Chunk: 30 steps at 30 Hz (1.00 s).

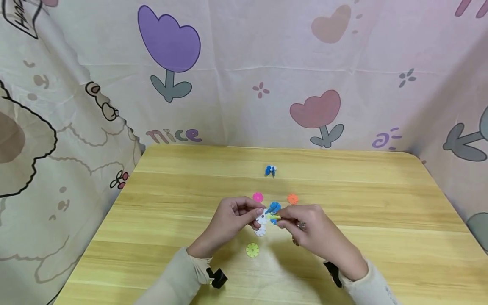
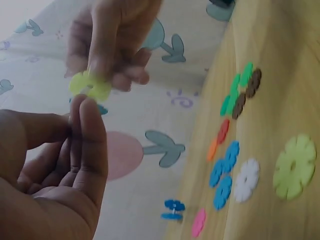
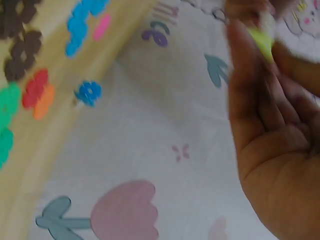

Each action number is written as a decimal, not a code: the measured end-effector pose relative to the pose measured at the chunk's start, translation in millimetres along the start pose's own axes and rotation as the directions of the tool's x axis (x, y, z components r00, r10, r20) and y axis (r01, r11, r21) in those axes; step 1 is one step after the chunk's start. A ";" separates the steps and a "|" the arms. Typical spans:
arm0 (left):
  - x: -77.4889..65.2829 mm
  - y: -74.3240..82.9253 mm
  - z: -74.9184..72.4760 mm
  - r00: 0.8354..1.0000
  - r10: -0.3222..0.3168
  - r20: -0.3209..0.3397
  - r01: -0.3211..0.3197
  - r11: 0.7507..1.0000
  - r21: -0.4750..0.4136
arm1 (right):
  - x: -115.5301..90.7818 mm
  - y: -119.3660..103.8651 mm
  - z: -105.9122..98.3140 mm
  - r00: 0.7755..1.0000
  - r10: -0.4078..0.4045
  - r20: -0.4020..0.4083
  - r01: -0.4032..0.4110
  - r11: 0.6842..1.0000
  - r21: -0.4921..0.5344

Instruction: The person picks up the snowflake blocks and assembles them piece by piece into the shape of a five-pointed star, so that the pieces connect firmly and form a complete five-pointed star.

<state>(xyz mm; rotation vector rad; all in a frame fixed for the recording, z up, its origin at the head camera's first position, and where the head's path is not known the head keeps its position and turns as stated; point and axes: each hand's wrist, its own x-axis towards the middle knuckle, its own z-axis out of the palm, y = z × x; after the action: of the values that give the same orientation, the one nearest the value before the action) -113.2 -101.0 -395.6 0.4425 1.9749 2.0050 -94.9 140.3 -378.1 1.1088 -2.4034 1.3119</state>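
Note:
Both hands meet over the middle of the table. My left hand (image 1: 234,220) pinches a white notched plastic disc (image 1: 261,217) between thumb and fingers. In my right hand (image 1: 310,224), a yellow notched disc (image 2: 90,86) is pinched, its edge right at the white disc. A blue piece shows just behind the left fingertips in the left wrist view. The right wrist view is blurred, with the yellow disc (image 3: 262,44) between thumb and fingers. Under the hands lie blue discs (image 2: 223,175) and another white disc (image 1: 260,231).
Loose discs lie around: pink (image 1: 258,197), orange (image 1: 292,199), yellow-green (image 1: 252,250), red (image 3: 35,88), green (image 2: 234,92) and brown (image 2: 254,83). Farther back stands a small joined blue-and-white piece (image 1: 270,170). A printed cloth (image 1: 236,106) hangs behind the wooden table (image 1: 171,195).

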 end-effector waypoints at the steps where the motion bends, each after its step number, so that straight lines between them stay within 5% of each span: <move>1: 0.5 -0.9 -1.4 1.000 0.007 0.014 -0.008 1.000 0.022 | -0.3 -1.7 -2.9 1.000 0.025 0.017 -0.025 1.000 -0.008; 6: 3.3 -5.6 -3.5 0.995 0.026 0.098 -0.035 0.995 0.094 | -0.1 -6.3 -9.5 0.995 0.084 0.057 -0.080 0.994 -0.078; 15: 6.8 -16.2 -0.8 0.992 -0.031 0.123 0.023 0.997 0.069 | 2.2 -3.3 6.3 0.997 -0.062 0.038 0.070 0.961 -0.267; 20: 8.1 -24.8 -2.3 0.994 -0.059 0.088 0.046 0.989 0.138 | 5.6 9.4 -0.2 0.996 0.057 0.065 -0.036 0.957 -0.288; 22: 7.8 -28.4 -4.8 0.998 -0.049 0.041 0.038 0.970 0.238 | 11.7 21.3 -8.8 0.985 0.154 0.073 -0.127 0.949 -0.287; 25: 8.3 -35.6 -8.6 1.000 0.001 -0.020 0.007 0.908 0.418 | 26.0 44.6 -22.0 0.955 0.286 0.074 -0.250 0.915 -0.317; 30: 10.7 -46.4 -9.5 0.997 0.072 0.009 -0.064 0.808 0.585 | 50.5 80.8 -36.6 0.920 0.387 0.058 -0.331 0.849 -0.412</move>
<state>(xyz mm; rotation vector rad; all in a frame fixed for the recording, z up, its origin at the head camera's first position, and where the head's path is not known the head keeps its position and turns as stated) -127.2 -104.4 -442.0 0.6373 2.6053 1.3829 -192.6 169.3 -384.3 0.6757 -2.9121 0.7797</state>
